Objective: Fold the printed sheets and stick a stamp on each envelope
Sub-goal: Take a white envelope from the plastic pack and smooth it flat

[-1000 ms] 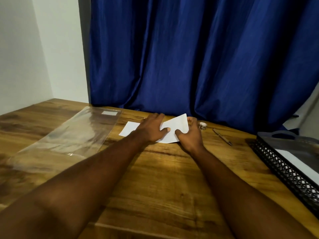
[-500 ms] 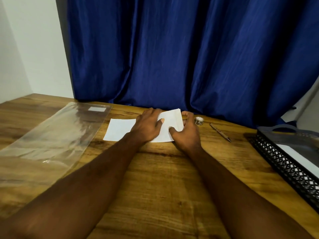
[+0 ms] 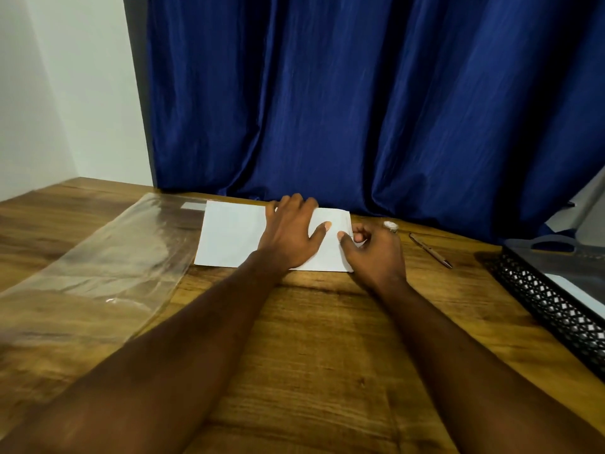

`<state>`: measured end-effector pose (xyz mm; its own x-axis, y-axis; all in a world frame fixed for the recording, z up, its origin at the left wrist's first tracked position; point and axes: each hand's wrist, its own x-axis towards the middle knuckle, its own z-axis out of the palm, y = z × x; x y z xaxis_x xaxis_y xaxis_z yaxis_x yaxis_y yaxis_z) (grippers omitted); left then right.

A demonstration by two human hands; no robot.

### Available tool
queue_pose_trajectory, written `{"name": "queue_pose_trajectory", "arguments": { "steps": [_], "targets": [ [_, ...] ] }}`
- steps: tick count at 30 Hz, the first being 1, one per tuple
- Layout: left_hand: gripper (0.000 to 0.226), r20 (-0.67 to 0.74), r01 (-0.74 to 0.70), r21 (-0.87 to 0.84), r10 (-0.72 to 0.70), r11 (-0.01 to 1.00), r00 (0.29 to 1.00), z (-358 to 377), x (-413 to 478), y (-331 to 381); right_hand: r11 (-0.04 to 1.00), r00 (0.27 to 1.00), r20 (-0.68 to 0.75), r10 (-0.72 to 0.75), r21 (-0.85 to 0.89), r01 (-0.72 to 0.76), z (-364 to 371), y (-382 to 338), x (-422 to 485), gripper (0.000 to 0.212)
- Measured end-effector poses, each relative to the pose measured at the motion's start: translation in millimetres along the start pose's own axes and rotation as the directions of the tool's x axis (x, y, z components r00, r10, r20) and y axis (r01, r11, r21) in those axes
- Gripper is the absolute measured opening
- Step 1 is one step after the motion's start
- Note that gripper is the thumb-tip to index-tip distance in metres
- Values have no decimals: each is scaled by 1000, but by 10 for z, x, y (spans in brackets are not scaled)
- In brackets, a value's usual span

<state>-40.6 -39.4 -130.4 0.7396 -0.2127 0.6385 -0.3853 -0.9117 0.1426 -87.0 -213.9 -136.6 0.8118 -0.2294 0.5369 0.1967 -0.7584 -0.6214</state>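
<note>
Sheet [image 3: 232, 237], its flap raised a second ago, now lies flat on the table [image 3: 311, 339] by the curtain [image 3: 360, 109]. The left hand [image 3: 288, 234] presses it with straight spread fingers, and the right hand [image 3: 373, 253] pinches its right edge. A clear plastic sleeve [image 3: 98, 267] lies just left of it; a small roll [image 3: 390, 226], a pen [image 3: 429, 250] and a black mesh tray [image 3: 550, 306] lie to the right.
</note>
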Motion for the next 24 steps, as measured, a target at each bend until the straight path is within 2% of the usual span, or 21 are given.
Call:
{"name": "queue_pose_trajectory", "arguments": {
  "steps": [2, 4, 7, 9, 11, 13, 15, 19, 24],
  "targets": [
    [49, -25, -10, 12, 11, 1000, 1000, -5, 0, 8, 1000, 1000, 6, 21, 2, -21, -14, 1, -13, 17],
    [49, -42, -5, 11, 5, 1000, 999, -1, 4, 6, 1000, 999, -10, 31, 6, -31, -25, -6, -13, 19],
    [55, -63, 18, -16, -19, 1000, 998, -3, 7, -27, 977, 998, -10, 69, 202, -66, -54, -36, 2, 16],
    [74, -52, -19, -53, 16, 998, 998, -29, -15, -43, 911, 994, 50, 96, 398, -108, -66, -46, 22, 18],
    [105, 52, -96, -107, 102, 990, 993, -69, -43, -35, 798, 978, 152, 142, 567, -204, -70, -63, 47, 16],
    [133, 167, -148, -151, 172, 977, 971, -95, -50, 8, 698, 950, 255, 181, 648, -306, -81, -71, 67, 16],
    [145, 219, -185, -151, 215, 971, 952, -104, -38, 57, 639, 920, 350, 178, 670, -379, -98, -63, 77, 18],
    [139, 264, -208, -134, 237, 969, 935, -104, -18, 62, 580, 865, 477, 153, 665, -470, -128, -38, 93, 23],
    [132, 294, -196, -152, 233, 969, 927, -122, -35, 72, 617, 860, 499, 103, 647, -449, -109, 54, 127, 27]
  ]
}}
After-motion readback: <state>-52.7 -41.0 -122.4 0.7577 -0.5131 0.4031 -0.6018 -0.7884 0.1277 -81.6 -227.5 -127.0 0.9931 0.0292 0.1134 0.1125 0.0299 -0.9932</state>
